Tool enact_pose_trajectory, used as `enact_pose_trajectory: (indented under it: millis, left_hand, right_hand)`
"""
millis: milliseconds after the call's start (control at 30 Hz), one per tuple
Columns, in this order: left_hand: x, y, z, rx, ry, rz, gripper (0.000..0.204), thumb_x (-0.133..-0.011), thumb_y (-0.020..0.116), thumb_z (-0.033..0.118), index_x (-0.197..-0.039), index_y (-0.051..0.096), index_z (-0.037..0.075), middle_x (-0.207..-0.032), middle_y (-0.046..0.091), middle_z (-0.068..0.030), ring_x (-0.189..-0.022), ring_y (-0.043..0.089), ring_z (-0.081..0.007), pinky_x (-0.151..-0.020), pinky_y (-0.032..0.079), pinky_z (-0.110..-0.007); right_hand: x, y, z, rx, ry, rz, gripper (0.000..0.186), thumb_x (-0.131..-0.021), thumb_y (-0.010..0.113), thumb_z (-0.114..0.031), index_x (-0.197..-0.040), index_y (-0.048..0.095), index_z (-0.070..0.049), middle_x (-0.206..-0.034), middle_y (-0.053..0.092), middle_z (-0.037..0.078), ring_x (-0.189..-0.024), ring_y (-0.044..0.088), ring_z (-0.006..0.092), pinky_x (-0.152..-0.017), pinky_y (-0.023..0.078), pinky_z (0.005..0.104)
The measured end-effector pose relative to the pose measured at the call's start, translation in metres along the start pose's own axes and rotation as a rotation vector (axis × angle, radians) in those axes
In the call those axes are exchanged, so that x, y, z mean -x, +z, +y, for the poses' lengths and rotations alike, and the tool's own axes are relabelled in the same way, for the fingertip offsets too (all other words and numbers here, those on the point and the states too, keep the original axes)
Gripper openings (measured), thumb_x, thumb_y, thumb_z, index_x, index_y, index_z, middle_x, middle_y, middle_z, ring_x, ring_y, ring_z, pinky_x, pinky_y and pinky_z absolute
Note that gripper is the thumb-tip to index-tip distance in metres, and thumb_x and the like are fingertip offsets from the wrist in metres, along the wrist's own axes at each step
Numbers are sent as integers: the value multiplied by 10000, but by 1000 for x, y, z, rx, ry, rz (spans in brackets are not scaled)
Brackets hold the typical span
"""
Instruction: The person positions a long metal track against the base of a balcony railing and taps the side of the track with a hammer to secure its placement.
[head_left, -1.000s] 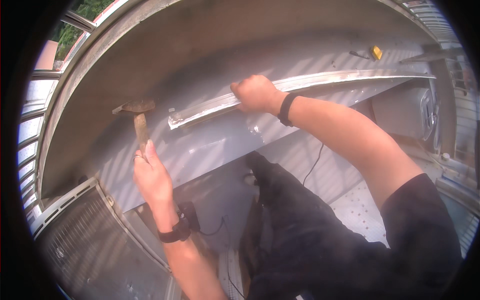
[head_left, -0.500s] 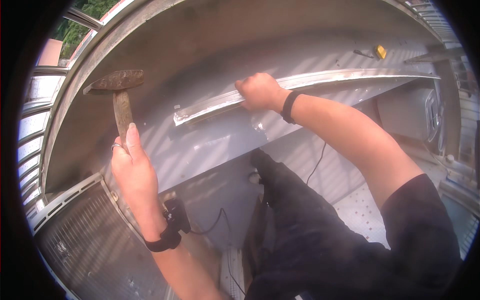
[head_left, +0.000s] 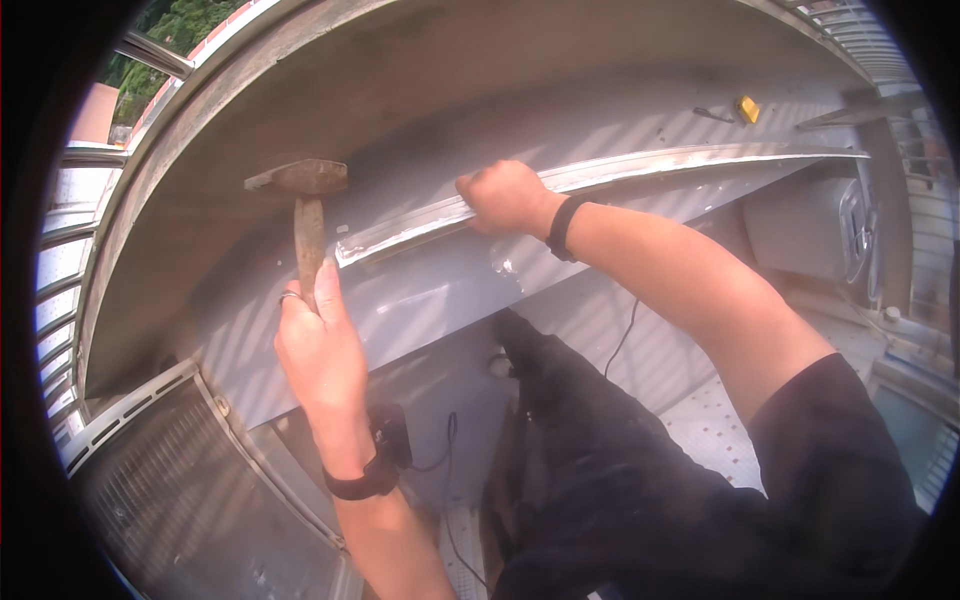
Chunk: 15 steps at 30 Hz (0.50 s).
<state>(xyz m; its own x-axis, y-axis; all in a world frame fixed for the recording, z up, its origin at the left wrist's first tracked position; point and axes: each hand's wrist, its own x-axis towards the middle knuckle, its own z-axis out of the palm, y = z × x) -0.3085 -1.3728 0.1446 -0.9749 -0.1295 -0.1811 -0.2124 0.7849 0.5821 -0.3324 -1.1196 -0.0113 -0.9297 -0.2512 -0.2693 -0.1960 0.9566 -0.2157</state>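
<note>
My left hand is closed around the wooden handle of a hammer, thumb lying along the handle and the rusty metal head up. The hammer head hangs just above the left end of a long, pale metal strip, apart from it as far as I can see. My right hand grips this strip left of its middle, with the fingertips partly hidden behind it. The strip stretches across a grey flat surface toward the right, and white residue shows along its edge.
At the back right lie a yellow tape measure-like object and a small dark tool. Metal window bars run along the left. A ribbed panel stands at lower left, and a dark cable hangs below my left wrist.
My left hand has moved right with the hammer, bringing its head closer to the strip's left end. My right hand keeps its grip on the strip; the whole view has shifted slightly.
</note>
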Motion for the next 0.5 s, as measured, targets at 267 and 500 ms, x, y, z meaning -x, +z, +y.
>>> enact_pose_trajectory:
  millis: [267,500]
  left_hand:
    - [7,17,5,-48,-27,-75,462,-1043,560,392,-1051,648,-62,-783,674,-251,-745,668,-415,-678,496,-465]
    - [28,30,-38,-46,-83,-82,483,-1044,568,403,-1038,638,-75,-765,623,-143,-727,593,-209,-718,485,-393]
  right_hand:
    - [2,-2,1,-33,4,21,331,-765,754,-290,-999,686,-67,-851,743,137,-845,732,345,-775,594,451]
    - [7,-11,-7,-59,-11,-19,356,-796,760,-322,-1030,685,-64,-911,747,128,-871,732,346,-795,595,441]
